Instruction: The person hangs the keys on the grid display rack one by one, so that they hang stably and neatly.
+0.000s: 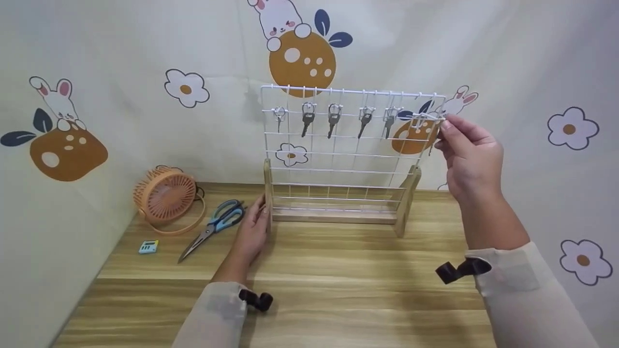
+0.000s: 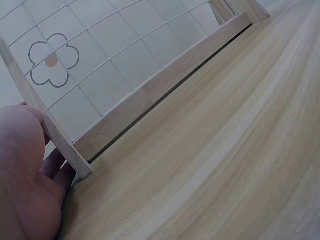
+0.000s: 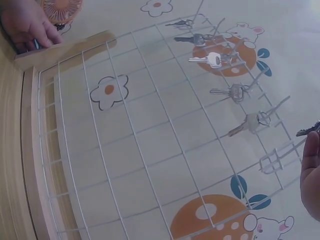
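A white wire grid rack [image 1: 338,170] on wooden legs stands upright on the table. Along its upper part, several metal keys [image 1: 333,121] hang from wire hooks. My left hand [image 1: 252,227] grips the rack's left wooden leg [image 2: 60,140] low down, its fingers passing behind the wood in the left wrist view. At the upper right corner, my right hand [image 1: 474,154] pinches a key [image 3: 307,131] by its head end, beside the end of a bare wire hook [image 3: 271,162]. Part of that key is hidden by the fingers.
Left of the rack, an orange fan [image 1: 169,195] stands at the back of the wooden table [image 1: 338,285]. Blue-handled scissors [image 1: 213,228] lie close to the left hand, with a small light-blue timer [image 1: 148,247] beyond. A patterned cloth [image 1: 217,135] hangs behind.
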`<state>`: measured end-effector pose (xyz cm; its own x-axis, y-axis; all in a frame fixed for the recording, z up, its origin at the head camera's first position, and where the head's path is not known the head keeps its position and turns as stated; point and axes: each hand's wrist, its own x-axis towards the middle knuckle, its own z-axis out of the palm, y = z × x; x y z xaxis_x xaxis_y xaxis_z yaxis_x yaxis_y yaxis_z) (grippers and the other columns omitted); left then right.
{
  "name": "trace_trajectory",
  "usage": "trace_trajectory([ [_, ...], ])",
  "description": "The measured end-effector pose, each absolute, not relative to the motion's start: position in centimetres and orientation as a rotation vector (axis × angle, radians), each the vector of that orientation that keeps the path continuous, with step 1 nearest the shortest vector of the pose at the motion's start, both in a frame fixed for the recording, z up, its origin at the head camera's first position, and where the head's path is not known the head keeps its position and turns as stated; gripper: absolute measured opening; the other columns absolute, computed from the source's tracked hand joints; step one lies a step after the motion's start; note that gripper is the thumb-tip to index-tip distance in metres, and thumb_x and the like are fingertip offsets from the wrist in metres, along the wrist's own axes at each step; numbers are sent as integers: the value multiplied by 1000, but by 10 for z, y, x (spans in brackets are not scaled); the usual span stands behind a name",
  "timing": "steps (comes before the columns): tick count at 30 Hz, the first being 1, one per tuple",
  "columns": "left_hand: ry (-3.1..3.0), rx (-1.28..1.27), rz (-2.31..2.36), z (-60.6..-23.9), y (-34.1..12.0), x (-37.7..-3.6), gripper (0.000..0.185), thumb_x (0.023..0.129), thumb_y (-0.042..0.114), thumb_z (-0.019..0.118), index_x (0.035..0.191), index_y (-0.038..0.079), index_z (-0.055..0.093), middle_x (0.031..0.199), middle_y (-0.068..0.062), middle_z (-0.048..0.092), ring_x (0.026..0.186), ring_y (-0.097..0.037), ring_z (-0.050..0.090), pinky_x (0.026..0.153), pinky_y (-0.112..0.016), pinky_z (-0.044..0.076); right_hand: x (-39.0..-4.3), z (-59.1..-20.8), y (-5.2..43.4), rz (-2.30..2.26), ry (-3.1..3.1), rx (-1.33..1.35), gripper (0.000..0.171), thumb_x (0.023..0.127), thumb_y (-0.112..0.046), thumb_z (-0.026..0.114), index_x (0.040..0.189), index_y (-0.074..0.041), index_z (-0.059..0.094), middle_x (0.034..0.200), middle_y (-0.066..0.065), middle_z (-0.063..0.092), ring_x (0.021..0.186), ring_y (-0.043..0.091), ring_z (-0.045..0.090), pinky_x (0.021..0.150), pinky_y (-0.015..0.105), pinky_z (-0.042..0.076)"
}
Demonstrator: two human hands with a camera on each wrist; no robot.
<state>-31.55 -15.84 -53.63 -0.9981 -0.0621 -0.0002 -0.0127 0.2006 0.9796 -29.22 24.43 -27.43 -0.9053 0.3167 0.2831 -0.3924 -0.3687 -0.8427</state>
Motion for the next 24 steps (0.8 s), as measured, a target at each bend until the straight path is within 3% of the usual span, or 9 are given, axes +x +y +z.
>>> trace_trajectory([
  [5,-2397,71,-1974,-537,-159,-316,56,116,46,41,169,34,30,176,-2,31,164,-29,30,135,-52,29,-297,-285,244,2307,-1432,87,32,88,-8,88,116,3,78,101,10,78,84,19,74,75,24,65],
  [16,-2374,43,-1976,-535,-157,-316,54,117,38,40,170,30,30,176,-4,32,165,-29,29,135,-51,28,-299,-332,249,2318,-1349,32,10,94,0,79,104,1,80,85,8,77,77,17,71,70,24,64],
  [24,-2396,35,-1957,-537,-158,-315,56,117,41,40,170,31,28,177,-3,31,164,-30,30,135,-52,29,-296,-379,262,2305,-1401,-55,7,96,-3,78,103,-2,81,89,5,78,80,15,73,74,24,65],
])
